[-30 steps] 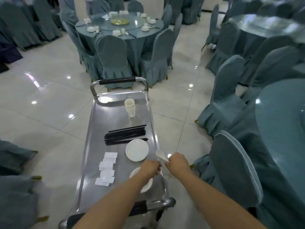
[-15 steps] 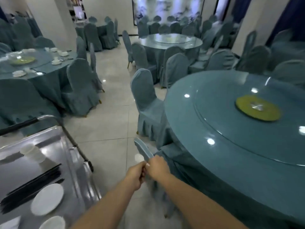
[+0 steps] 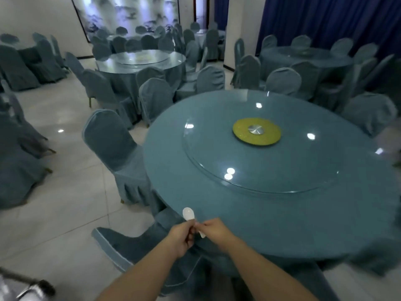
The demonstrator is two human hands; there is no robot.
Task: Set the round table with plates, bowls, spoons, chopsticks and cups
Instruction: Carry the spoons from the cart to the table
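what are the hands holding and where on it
A white spoon, gripped by its handle between the left hand and right hand; the bowl end sticks out free.

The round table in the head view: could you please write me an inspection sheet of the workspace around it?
Surface: round table under a teal cloth, with a glass turntable and a yellow centre disc; no place settings seen on it.
Job's things: one white spoon, held over the table's near edge; plates, bowls, chopsticks and cups not in view.
Clutter: nothing seen.
Grips: left hand and right hand both pinch the spoon's handle.
Cables: nothing seen.
Surroundings: covered chairs at the table, more tables and chairs behind, blue curtain, metal cart corner at lower left.
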